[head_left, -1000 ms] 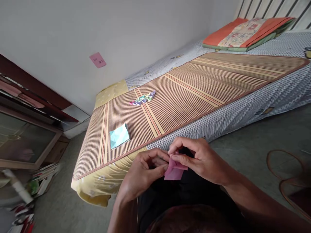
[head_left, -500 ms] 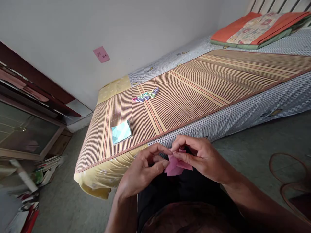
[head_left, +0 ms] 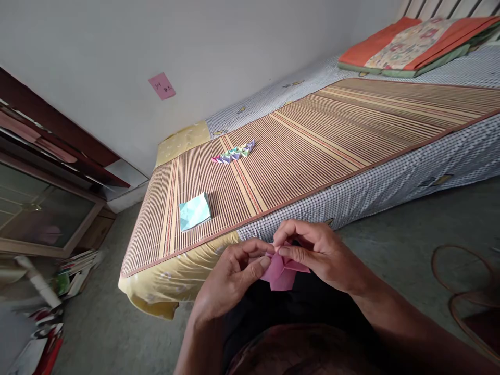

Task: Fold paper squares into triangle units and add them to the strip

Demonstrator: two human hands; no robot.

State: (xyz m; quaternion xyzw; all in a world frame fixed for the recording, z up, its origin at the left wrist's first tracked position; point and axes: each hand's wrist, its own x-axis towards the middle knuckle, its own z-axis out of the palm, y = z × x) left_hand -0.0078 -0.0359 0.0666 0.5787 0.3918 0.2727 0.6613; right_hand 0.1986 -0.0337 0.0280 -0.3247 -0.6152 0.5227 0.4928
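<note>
A small folded pink paper [head_left: 282,271] is held over my lap, just in front of the bed's edge. My left hand [head_left: 230,278] pinches its left side between thumb and fingers. Pressing on its top right part is my right hand [head_left: 316,252], fingers curled on the fold. On the bamboo mat [head_left: 312,146] lie a stack of light blue square paper [head_left: 194,211] near the front left, and farther back a row of several small folded paper pieces [head_left: 234,152] in mixed colours.
The mat covers a bed with a checked sheet [head_left: 410,179] and a yellow corner [head_left: 172,281]. Folded orange bedding [head_left: 406,44] lies at the far right. A pink note [head_left: 161,86] sticks to the wall. A wooden cabinet [head_left: 35,208] and floor clutter [head_left: 42,302] sit at left; a cable loop [head_left: 464,276] at right.
Both hands have kept working the pink paper, with the fingers shifting slightly on the fold. The camera view drifted a little; the things on the mat have not moved.
</note>
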